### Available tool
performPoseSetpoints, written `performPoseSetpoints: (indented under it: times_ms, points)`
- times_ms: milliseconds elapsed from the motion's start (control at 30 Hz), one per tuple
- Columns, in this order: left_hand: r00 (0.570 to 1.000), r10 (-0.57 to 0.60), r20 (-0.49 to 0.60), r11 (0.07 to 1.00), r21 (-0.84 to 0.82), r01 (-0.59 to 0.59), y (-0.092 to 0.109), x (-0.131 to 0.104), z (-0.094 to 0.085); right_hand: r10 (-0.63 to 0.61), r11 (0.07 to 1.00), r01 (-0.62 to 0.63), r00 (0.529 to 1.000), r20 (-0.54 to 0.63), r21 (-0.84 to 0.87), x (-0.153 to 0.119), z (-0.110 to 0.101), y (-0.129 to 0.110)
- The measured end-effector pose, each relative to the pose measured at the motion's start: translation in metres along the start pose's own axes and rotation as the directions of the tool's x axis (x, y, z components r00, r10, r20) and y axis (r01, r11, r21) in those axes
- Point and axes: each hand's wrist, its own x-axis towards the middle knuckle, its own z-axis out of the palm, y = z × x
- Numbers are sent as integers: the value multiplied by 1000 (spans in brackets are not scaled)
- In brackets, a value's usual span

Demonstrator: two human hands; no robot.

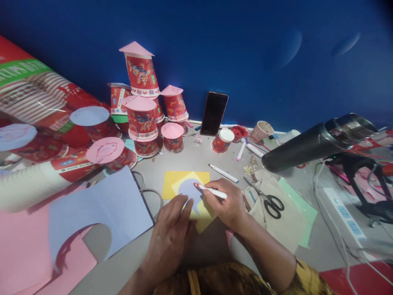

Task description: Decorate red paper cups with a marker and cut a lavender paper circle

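Pinched in the fingers of my right hand (229, 207) is a white marker (216, 192) with a red tip, which meets or nearly meets a lavender paper cutout (186, 187). The cutout looks rounded with a pointed tail. Beneath it lie yellow paper sheets (170, 180). My left hand (172, 231) lies with fingers stretched out on the lower left of the papers, covering part of them. Just above my right hand, a capped white marker (223, 173) rests on the table.
Red paper cups (143, 123) with pink paper tops stand stacked at the back left. A phone (214, 114) leans on the blue wall. Scissors (265, 198) lie on a cloth bag at right, near a dark thermos (307, 143) and a power strip (344, 213). Cut lavender paper (101, 205) lies left.
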Motion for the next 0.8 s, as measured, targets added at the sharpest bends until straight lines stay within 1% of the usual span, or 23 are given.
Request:
performPoseSetpoints:
  times_ms: [167,233,333,433,600,800]
  points:
    - [1000,-5,0,1000,-3,5,0,0,0,51,998,-52,998,-40,-18,0,-2,2]
    - [1000,-8,-3,1000,-8,8,0,0,0,39,999,-40,998,-43,-9,0,-2,1]
    - [1000,-7,-12,1000,-15,7,1,0,0,8,1000,-8,1000,-17,0,1,0,0]
    - [1000,-9,-17,1000,-11,9,1,0,0,6,1000,-6,1000,-5,-19,1,0,0]
    - [1000,-7,3,1000,-8,7,0,0,1,34,999,-37,996,-78,-38,0,-4,3]
    - [1000,-7,5,1000,-17,7,-1,0,0,17,999,-17,1000,-24,-35,1,-4,3]
